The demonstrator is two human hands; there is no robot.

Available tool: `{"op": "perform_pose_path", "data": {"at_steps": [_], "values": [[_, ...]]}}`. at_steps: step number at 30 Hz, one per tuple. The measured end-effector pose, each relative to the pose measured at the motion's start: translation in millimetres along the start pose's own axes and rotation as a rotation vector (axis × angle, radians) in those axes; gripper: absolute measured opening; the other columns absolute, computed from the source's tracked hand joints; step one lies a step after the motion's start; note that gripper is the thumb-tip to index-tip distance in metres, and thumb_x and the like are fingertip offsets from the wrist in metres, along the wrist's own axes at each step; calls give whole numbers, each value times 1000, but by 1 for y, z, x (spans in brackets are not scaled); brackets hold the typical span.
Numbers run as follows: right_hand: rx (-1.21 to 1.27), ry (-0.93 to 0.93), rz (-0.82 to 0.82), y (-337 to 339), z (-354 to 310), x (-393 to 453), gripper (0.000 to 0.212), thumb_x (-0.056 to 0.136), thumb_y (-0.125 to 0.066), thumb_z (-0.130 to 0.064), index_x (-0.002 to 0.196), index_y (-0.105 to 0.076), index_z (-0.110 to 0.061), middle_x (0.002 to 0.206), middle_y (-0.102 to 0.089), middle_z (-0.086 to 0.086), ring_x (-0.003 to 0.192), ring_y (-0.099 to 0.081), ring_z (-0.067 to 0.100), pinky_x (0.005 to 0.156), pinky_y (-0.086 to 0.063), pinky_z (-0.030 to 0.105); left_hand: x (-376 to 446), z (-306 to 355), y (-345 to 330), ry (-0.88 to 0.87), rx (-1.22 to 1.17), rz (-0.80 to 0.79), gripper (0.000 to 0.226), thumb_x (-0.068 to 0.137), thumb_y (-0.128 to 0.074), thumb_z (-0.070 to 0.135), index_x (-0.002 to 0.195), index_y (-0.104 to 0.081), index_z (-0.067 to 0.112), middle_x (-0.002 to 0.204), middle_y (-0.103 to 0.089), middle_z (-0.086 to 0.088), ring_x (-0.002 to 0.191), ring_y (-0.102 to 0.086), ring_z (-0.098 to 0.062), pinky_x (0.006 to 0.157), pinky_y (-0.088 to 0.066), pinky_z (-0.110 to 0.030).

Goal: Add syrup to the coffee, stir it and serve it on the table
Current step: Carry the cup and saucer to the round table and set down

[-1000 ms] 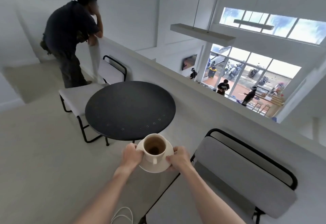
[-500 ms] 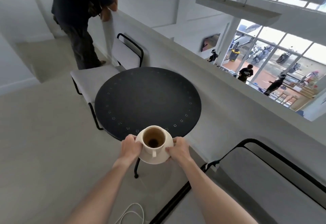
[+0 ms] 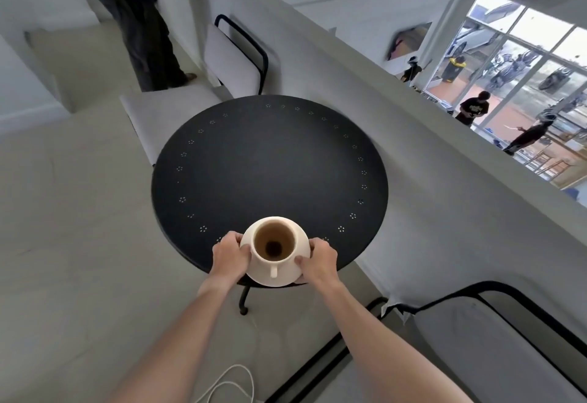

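A cream coffee cup [image 3: 273,242] with a little brown coffee in its bottom stands on a cream saucer [image 3: 287,277], handle pointing toward me. My left hand [image 3: 229,253] grips the saucer's left edge and my right hand [image 3: 317,259] grips its right edge. The cup and saucer hang over the near rim of a round black table [image 3: 270,161]; whether the saucer touches the tabletop is unclear.
A grey chair [image 3: 235,56] with a black frame stands behind the table, another grey seat [image 3: 495,342] at my lower right. A person in dark clothes [image 3: 139,21] leans on the white half wall [image 3: 365,85] at the far left. A white cable [image 3: 228,383] dangles below me.
I have walked up to the table, which now fills the middle of the view. The cup and saucer, held in both hands, have moved from short of the table to over its near rim.
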State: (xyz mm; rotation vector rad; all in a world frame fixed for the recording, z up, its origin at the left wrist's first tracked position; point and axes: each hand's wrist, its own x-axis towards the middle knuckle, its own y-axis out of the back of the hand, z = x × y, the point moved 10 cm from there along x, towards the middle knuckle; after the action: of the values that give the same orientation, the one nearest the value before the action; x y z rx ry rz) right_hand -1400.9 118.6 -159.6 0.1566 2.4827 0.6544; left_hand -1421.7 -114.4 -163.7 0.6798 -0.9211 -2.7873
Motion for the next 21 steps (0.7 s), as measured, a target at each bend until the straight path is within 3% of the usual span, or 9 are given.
{"op": "perform_pose_path", "data": {"at_steps": [7, 13, 17, 21], "values": [[-32, 12, -1, -7, -5, 47, 29, 84, -70, -1, 113, -61, -1, 112, -58, 12, 101, -62, 32, 55, -62, 52, 41, 6, -13, -26, 40, 41, 13, 91, -58, 15, 99, -66, 9, 98, -69, -7, 101, -60, -29, 80, -42, -34], [-111, 30, 27, -14, -4, 78, 31, 85, -66, -6, 116, -63, -8, 113, -59, 9, 97, -63, 26, 70, -63, 49, 67, 5, -22, -58, 71, 62, 11, 90, -64, 17, 97, -71, 12, 90, -71, -5, 96, -64, -30, 80, -48, -40], [-168, 63, 27, -18, -5, 90, 28, 83, -66, -9, 110, -66, -11, 107, -63, 8, 93, -66, 26, 69, -63, 48, 71, 8, -23, -63, 53, 84, 10, 88, -66, 15, 93, -74, 12, 84, -71, -3, 93, -66, -29, 78, -46, -37], [-263, 133, 24, -17, -16, 95, 26, 87, -66, -9, 113, -65, -8, 110, -64, 8, 100, -64, 24, 81, -57, 34, 74, 11, -20, -49, 34, 97, 10, 88, -66, 15, 93, -74, 13, 84, -72, -1, 88, -66, -23, 78, -48, -36]]}}
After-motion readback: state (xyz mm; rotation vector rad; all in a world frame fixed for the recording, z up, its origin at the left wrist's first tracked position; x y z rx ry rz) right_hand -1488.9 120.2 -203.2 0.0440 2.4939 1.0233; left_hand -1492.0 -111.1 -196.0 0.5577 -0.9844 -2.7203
